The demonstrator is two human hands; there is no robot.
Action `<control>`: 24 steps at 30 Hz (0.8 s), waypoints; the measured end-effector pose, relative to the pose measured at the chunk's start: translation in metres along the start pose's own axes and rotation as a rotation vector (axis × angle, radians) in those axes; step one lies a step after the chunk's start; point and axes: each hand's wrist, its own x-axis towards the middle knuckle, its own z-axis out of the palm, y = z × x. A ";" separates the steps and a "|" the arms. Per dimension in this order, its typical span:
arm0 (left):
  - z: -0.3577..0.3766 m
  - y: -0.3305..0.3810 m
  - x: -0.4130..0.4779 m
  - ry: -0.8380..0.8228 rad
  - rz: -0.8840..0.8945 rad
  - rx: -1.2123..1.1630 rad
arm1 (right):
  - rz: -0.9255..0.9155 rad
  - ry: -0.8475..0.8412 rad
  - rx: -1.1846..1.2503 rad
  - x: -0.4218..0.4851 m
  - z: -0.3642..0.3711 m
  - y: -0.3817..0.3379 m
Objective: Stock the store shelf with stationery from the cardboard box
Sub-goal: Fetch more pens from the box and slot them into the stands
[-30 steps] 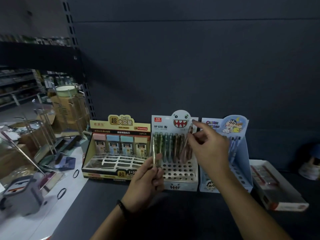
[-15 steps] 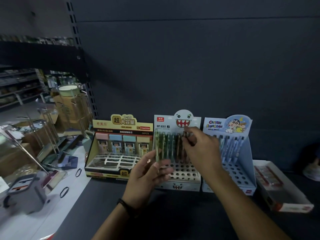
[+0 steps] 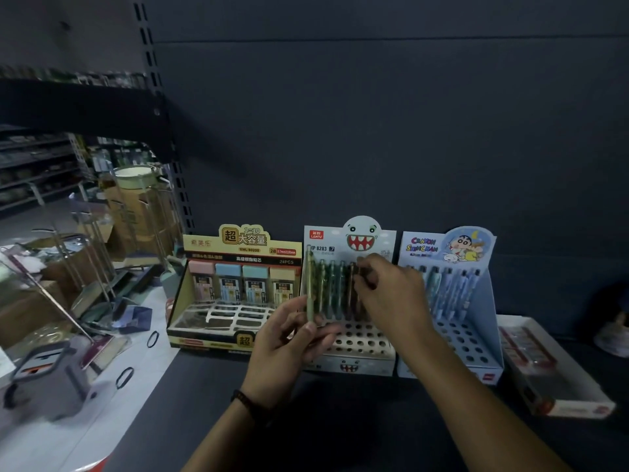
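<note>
green pen [image 3: 310, 284] in left hand [image 3: 289, 349] — right hand [image 3: 391, 294], grip unclear

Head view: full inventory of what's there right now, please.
lead refill display: one, yellow, shelf left
monster pen display: one, white, shelf middle
green pens: several, its back row
brown pen: one, same row
Shin-chan pen display: one, light blue, right of monster display
flat box: one, white and red, far right
black rings: two, white surface at left
loose pen: one, pale green, held upright
left hand: fingers pinch the loose pen
right hand: fingers grip the brown pen
</note>
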 end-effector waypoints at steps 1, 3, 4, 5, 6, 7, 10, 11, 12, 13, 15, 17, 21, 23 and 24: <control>0.000 0.000 0.000 0.003 0.006 0.003 | 0.006 -0.021 -0.008 -0.001 0.001 0.001; 0.000 0.002 -0.001 0.000 0.025 0.024 | 0.044 -0.064 -0.015 0.000 -0.001 0.002; 0.000 0.002 -0.001 0.001 0.036 0.037 | 0.061 -0.087 -0.024 0.001 -0.004 0.002; 0.000 0.002 -0.001 0.006 0.044 0.054 | 0.069 -0.106 -0.032 0.003 -0.006 0.002; -0.001 0.002 -0.001 0.011 0.055 0.078 | 0.076 -0.125 -0.035 0.004 -0.009 0.002; -0.001 0.002 0.000 0.017 0.069 0.105 | 0.087 -0.139 -0.027 0.005 -0.011 0.002; -0.003 0.002 0.001 0.033 0.121 0.180 | 0.126 -0.146 0.010 0.004 -0.017 -0.001; -0.004 0.002 0.001 0.038 0.138 0.201 | 0.124 -0.126 0.041 0.003 -0.019 -0.003; -0.004 0.002 0.000 0.040 0.156 0.220 | 0.120 -0.098 0.090 0.002 -0.022 -0.006; -0.004 0.002 0.001 0.042 0.171 0.234 | 0.115 -0.073 0.151 0.001 -0.025 -0.009; -0.004 0.001 0.000 0.046 0.191 0.243 | 0.089 -0.075 0.274 0.002 -0.030 -0.023; -0.004 0.001 0.000 0.037 0.209 0.261 | 0.063 -0.148 0.385 0.003 -0.031 -0.038; -0.005 0.000 -0.002 0.045 0.286 0.351 | 0.068 -0.182 0.500 0.003 -0.023 -0.055; -0.005 0.002 -0.002 0.078 0.322 0.426 | 0.089 -0.155 0.524 0.001 -0.019 -0.058; -0.007 0.003 -0.002 0.103 0.345 0.497 | 0.095 -0.133 0.529 0.001 -0.018 -0.058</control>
